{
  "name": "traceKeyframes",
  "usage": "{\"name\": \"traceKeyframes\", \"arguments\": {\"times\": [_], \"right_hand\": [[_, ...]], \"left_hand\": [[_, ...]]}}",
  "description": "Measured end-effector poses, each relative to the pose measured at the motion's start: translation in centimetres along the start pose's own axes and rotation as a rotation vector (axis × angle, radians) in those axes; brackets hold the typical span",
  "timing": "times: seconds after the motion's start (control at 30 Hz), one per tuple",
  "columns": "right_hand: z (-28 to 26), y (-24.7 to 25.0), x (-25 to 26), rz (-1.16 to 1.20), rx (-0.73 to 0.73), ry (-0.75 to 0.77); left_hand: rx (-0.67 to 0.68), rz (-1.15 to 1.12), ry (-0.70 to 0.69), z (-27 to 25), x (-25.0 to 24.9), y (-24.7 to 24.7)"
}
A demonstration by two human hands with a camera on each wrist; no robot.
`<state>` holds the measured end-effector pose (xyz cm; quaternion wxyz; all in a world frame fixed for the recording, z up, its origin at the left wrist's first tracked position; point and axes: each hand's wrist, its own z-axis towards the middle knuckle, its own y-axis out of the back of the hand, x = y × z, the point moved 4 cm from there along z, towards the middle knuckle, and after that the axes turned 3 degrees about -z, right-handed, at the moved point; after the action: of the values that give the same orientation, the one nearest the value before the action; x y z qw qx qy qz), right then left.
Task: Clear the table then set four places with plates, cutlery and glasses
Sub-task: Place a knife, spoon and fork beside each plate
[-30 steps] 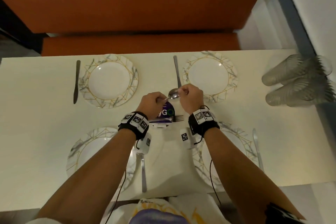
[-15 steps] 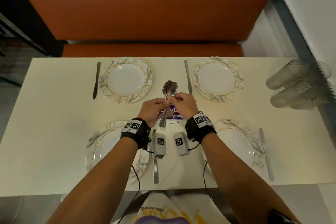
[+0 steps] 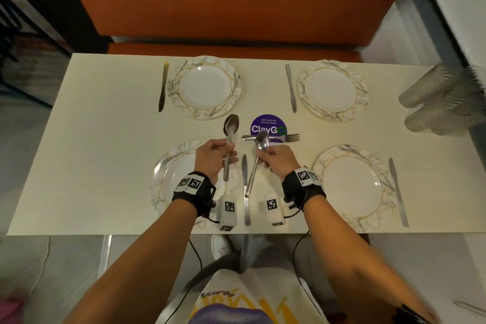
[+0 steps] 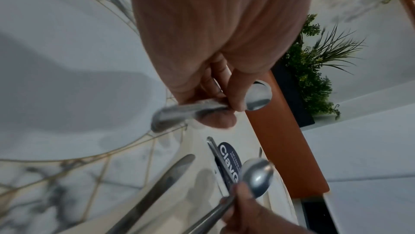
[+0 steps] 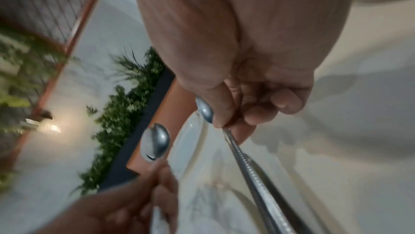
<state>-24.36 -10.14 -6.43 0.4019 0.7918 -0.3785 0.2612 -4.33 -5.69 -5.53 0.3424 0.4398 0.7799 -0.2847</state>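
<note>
Four marbled plates sit on the cream table [image 3: 92,166]: far left [image 3: 236,81], far right [image 3: 302,87], near left [image 3: 157,181], near right [image 3: 320,163]. A knife lies beside each, such as the near middle knife [image 3: 245,166]. My left hand [image 3: 215,158] grips stacked spoons [image 3: 231,126] by their handles, bowls pointing away; the left wrist view shows the top bowl [image 4: 258,95]. My right hand [image 3: 276,160] pinches a single spoon [image 3: 262,141] at its neck, and its handle [image 5: 247,163] trails back over the table. Both hands hover between the near plates.
Forks [image 3: 271,137] lie across a round purple sticker [image 3: 268,126] at the table's centre. Several clear glasses [image 3: 444,102] lie clustered at the right edge. An orange bench [image 3: 236,2] runs behind the far edge. My lap is below the near edge.
The hands held the spoon bundle together over the centre. Now they have drawn apart and back toward me, the right with one spoon and the left keeping the others.
</note>
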Motion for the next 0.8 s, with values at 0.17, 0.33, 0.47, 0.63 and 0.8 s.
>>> {"name": "traceKeyframes", "arguments": {"times": [0.17, 0.33, 0.47, 0.63, 0.8], "right_hand": [[-2.4, -2.9, -3.0, -0.335, 0.019, -0.122], [-3.4, -3.9, -3.3, -0.391, -0.123, -0.139], [-2.9, -4.0, -4.0, -0.354, -0.188, -0.21], [-2.5, -4.0, -4.8, -0.348, -0.197, -0.254], [-2.2, -4.0, -5.0, -0.357, -0.202, -0.267]], "left_hand": [[-0.05, 0.066, 0.017, -0.5, 2.5, 2.3], [-0.055, 0.015, 0.091, -1.5, 3.4, 3.0], [-0.037, 0.0, 0.103, -2.0, 3.4, 2.9], [-0.019, 0.034, 0.068, -2.2, 3.1, 2.9], [0.006, 0.059, 0.045, -2.3, 2.8, 2.6]]}}
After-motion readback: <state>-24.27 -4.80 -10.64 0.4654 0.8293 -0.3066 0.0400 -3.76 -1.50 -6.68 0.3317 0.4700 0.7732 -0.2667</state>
